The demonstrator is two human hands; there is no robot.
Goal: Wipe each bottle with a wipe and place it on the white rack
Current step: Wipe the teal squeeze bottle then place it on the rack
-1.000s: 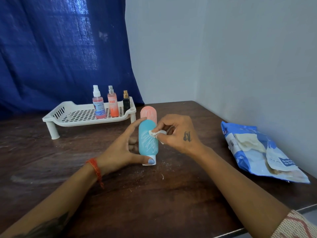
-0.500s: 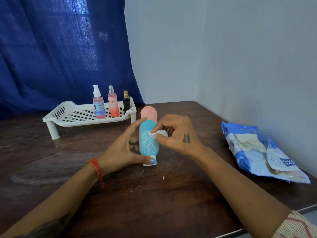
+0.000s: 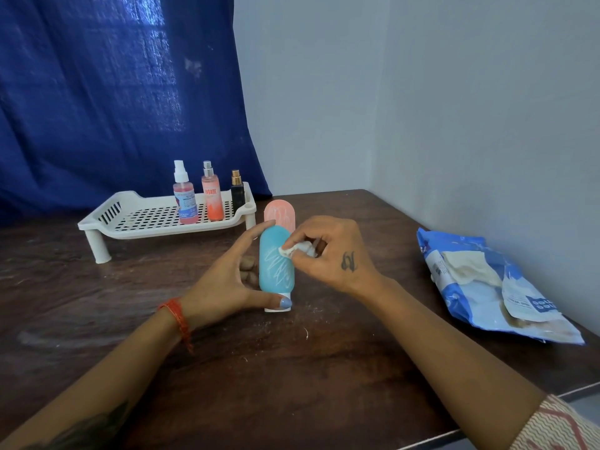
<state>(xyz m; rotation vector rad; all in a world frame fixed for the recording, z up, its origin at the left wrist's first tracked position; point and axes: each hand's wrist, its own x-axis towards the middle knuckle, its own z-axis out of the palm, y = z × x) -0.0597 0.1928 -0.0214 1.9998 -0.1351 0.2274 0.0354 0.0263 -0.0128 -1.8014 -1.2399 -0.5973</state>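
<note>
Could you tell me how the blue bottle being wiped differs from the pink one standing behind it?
The blue bottle is held by the left hand while the right hand presses a wipe to it; the pink bottle stands untouched. The blue bottle is nearer the camera; the pink bottle stands closer to the white rack. Both have rounded tops, bear white scribbled marks and stand on the table, not on the rack.

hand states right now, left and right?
Left hand: grips the teal bottle, thumb at its base, forefinger at its top.
Right hand: pinches the wipe against the bottle.
</note>
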